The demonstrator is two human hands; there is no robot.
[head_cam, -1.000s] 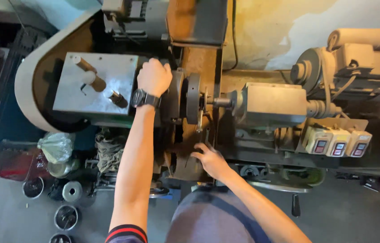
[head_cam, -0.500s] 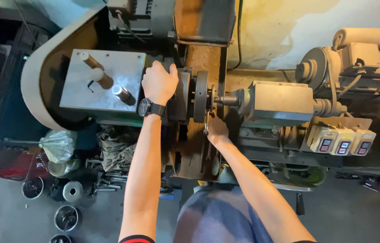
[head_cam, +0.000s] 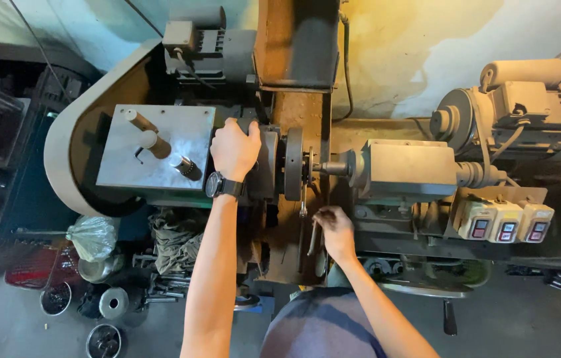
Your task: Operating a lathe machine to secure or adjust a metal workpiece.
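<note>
left hand (head_cam: 234, 147) grips the lathe's chuck (head_cam: 268, 162) — heavy, rigid steel; right hand (head_cam: 335, 229) closes on a thin lever (head_cam: 311, 238) — likely stiff.

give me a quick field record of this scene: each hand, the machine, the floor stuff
left hand: wears a wristwatch, grip closed over the round chuck of the lathe
right hand: grip on a slim metal tool below the disc
machine: grey headstock plate, motor at right, three switch boxes
floor: plastic bag, round metal parts
</note>
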